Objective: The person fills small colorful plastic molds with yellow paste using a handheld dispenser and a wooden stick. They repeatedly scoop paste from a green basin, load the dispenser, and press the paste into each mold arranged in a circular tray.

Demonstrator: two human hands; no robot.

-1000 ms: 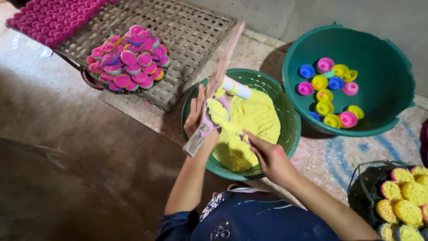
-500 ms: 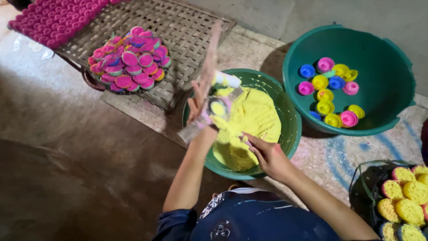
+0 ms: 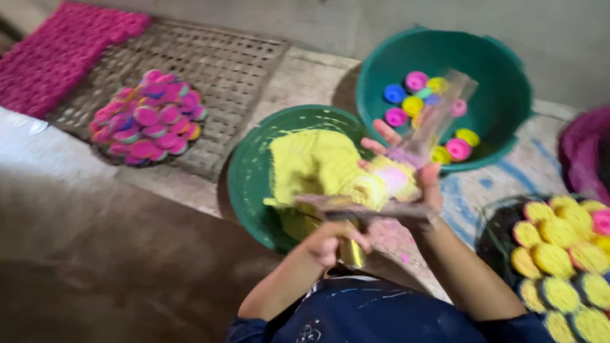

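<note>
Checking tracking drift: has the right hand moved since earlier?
Yes. The right hand left the powder and is now over the green bowl at its right rim, toward the teal basin.

Two green basins; one woven mat; two hands; about ten coloured caps in the far basin.

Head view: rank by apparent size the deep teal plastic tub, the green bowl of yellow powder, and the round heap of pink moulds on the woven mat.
1. Deep teal plastic tub and green bowl of yellow powder: look alike; hands hide part of the bowl, so unranked.
2. Round heap of pink moulds: clearly smallest.
</note>
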